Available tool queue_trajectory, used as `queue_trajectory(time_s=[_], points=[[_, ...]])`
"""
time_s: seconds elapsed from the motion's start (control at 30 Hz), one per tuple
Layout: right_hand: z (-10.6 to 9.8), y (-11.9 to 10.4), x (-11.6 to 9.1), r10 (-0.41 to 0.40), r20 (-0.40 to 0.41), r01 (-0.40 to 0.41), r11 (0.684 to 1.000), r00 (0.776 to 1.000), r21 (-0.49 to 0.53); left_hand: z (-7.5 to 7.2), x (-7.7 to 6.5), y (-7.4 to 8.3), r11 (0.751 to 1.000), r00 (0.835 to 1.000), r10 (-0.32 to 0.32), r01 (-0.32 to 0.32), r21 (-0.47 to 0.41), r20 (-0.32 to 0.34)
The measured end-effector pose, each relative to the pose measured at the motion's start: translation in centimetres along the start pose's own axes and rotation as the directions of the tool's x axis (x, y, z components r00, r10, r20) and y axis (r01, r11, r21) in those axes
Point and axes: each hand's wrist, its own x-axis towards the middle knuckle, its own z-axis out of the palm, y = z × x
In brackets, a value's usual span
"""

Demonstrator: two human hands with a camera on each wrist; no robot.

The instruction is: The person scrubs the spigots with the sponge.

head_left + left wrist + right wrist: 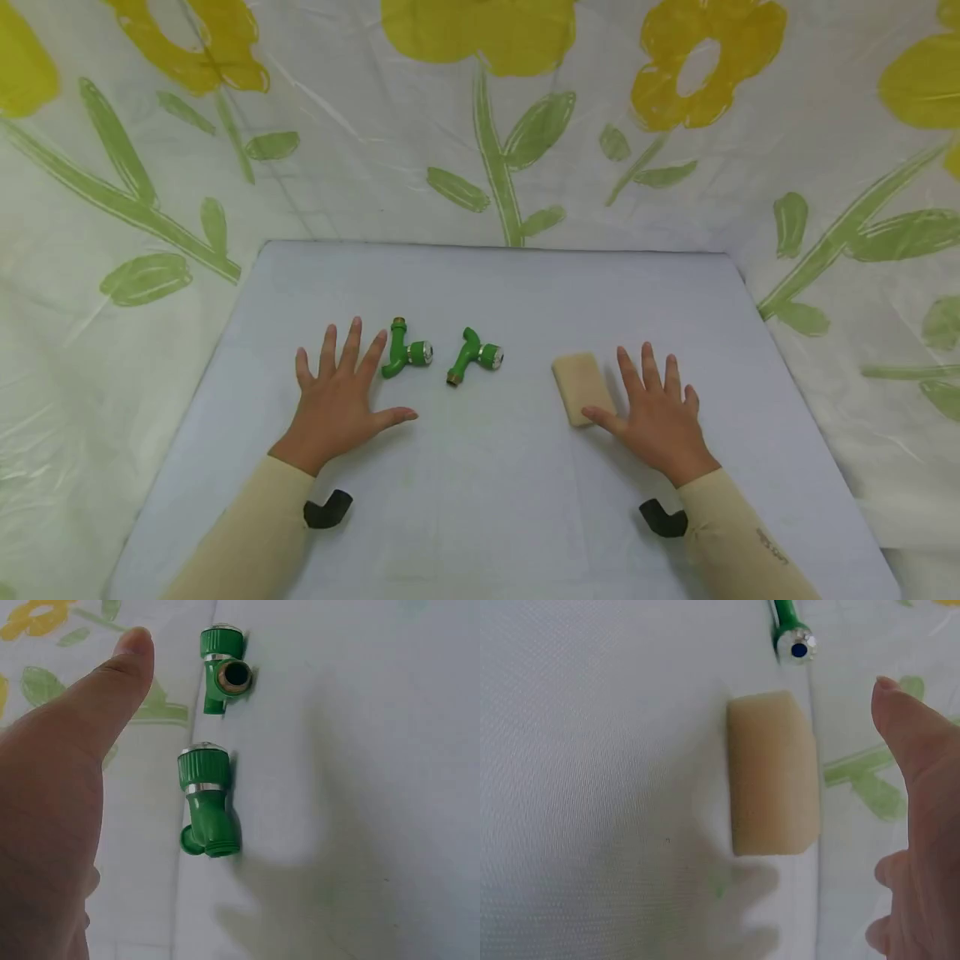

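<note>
Two green taps lie on the white table. The left tap (406, 352) is nearest my left hand (337, 400), which is spread with straight fingers and holds nothing. Just right of it lies the second tap (472, 356), its brass threaded end pointing toward me. In the left wrist view, the nearer tap (208, 802) and the farther tap (223, 667) both show ribbed green knobs. A beige sponge (579, 385) lies to the right, also seen whole in the right wrist view as a beige block (772, 774). My right hand (660, 417) spreads beside it, thumb over its near corner in the head view, gripping nothing.
The white table (495, 500) has its far edge against a white plastic sheet (360, 167) painted with yellow flowers and green leaves. Black curved pieces (327, 510) stick out from both beige sleeves at the wrists.
</note>
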Motion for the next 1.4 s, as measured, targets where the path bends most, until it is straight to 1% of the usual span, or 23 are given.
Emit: queue_trajectory(time_s=[0.1, 0.23, 0.33, 0.43, 0.5, 0.57, 0.67, 0.8, 0.87, 1.0, 1.17, 1.27, 1.4], points=[[0.1, 0.1, -0.1, 0.014, -0.008, -0.014, 1.000, 1.000, 0.002, -0.2, 1.6, 0.3, 0.997, 0.997, 0.077, -0.076, 0.002, -0.025], [0.2, 0.1, 0.1, 0.029, -0.020, -0.028, 0.999, 0.999, 0.040, -0.3, 3.6, 0.8, 0.984, 0.982, 0.175, -0.177, -0.020, -0.074], [0.6, -0.1, 0.6, 0.015, -0.043, -0.011, 0.996, 0.999, 0.085, 0.0, 5.1, 1.0, 0.972, 0.969, 0.229, -0.232, -0.029, -0.089], [1.3, -0.8, 1.3, -0.007, -0.078, 0.017, 0.992, 0.997, 0.125, 0.3, 6.1, 1.1, 0.965, 0.963, 0.259, -0.262, -0.027, -0.081], [1.6, -1.6, 1.7, -0.017, -0.090, 0.030, 0.988, 0.996, 0.153, 0.4, 6.5, 1.1, 0.965, 0.964, 0.259, -0.261, -0.021, -0.062], [2.0, -2.7, 2.1, -0.020, -0.093, 0.036, 0.984, 0.996, 0.176, 0.6, 6.6, 0.9, 0.970, 0.970, 0.242, -0.242, -0.010, -0.030], [2.6, -4.2, 2.7, -0.010, -0.065, 0.022, 0.982, 0.998, 0.187, 0.9, 6.5, 0.5, 0.977, 0.976, 0.214, -0.214, 0.002, 0.026], [3.5, -5.6, 3.2, -0.003, -0.030, 0.007, 0.989, 1.000, 0.146, 1.2, 6.3, 0.0, 0.981, 0.979, 0.193, -0.193, -0.003, 0.072], [3.8, -6.1, 3.3, -0.010, -0.042, 0.015, 0.993, 0.999, 0.116, 1.4, 6.3, -0.1, 0.981, 0.978, 0.194, -0.194, -0.008, 0.081], [4.4, -6.6, 3.4, -0.006, -0.067, 0.011, 0.996, 0.998, 0.083, 1.6, 6.4, -0.2, 0.979, 0.975, 0.203, -0.203, -0.009, 0.090], [4.8, -6.7, 3.5, 0.031, -0.078, -0.024, 0.995, 0.997, 0.092, 1.5, 6.6, -0.3, 0.976, 0.971, 0.217, -0.218, -0.009, 0.104], [4.9, -6.7, 3.6, 0.041, -0.085, -0.032, 0.994, 0.996, 0.102, 1.0, 6.6, -0.4, 0.978, 0.971, 0.209, -0.209, -0.018, 0.116], [4.7, -6.5, 3.6, 0.045, -0.102, -0.034, 0.993, 0.994, 0.112, -0.4, 6.3, -1.0, 0.984, 0.978, 0.178, -0.178, -0.009, 0.111]])
